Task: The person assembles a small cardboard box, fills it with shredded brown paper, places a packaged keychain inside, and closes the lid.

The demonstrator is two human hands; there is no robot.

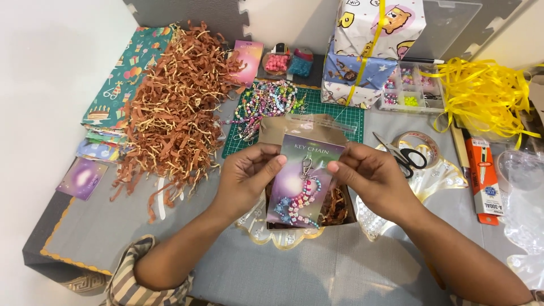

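Note:
My left hand and my right hand both hold a purple card with a beaded keychain clipped to it. Each hand pinches one side of the card near its top, left thumb on the left edge, right thumb on the right edge. The card hangs over a small brown box that has brown paper shreds inside. A clear plastic sleeve and the box's open flap stand just behind the card.
A heap of brown paper shreds lies left, beside folded patterned wrapping paper. Beaded keychains lie on a green cutting mat. Wrapped gift boxes, a bead organiser, yellow ribbon, scissors, a tape roll and an orange box are right.

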